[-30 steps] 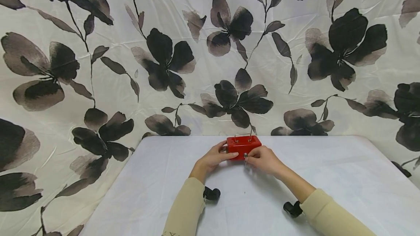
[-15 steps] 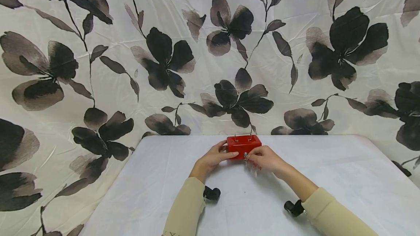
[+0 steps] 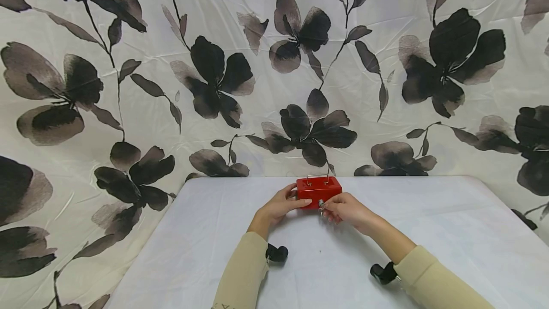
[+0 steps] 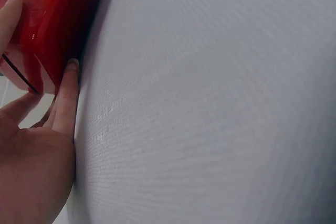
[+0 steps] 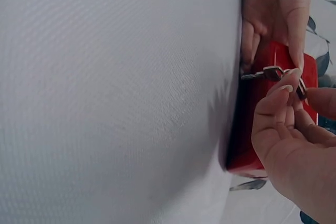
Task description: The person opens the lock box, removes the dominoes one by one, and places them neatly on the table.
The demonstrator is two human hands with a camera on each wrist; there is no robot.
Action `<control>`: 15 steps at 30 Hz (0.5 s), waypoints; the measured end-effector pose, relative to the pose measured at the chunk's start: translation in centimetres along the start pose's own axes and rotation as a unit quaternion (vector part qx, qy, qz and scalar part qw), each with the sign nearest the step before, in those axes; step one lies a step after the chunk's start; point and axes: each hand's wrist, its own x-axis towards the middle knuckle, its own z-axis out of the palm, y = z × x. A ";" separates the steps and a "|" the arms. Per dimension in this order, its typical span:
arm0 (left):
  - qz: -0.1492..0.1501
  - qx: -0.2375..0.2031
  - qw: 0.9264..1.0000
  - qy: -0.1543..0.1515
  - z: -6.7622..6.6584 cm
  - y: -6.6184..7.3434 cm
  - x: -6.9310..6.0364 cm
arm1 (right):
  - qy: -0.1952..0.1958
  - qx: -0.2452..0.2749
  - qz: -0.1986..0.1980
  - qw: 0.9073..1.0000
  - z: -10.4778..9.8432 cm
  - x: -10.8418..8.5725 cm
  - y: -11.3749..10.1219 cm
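Red box, left fingers clamped round its end, right fingers pinching key at front

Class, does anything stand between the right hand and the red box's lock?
Nothing visible does: the right hand pinches a key at the front of the red box. The left hand has its thumb on that front, short of the lock.
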 end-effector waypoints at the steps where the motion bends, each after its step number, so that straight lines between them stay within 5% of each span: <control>1: 0.001 -0.001 1.000 -0.001 0.0 0.0 0.0 | -0.003 0.006 0.002 1.000 0.0 0.0 0.0; 15: 0.004 0.000 1.000 -0.005 0.0 -0.1 0.1 | -0.023 0.080 0.036 0.996 0.1 0.0 0.0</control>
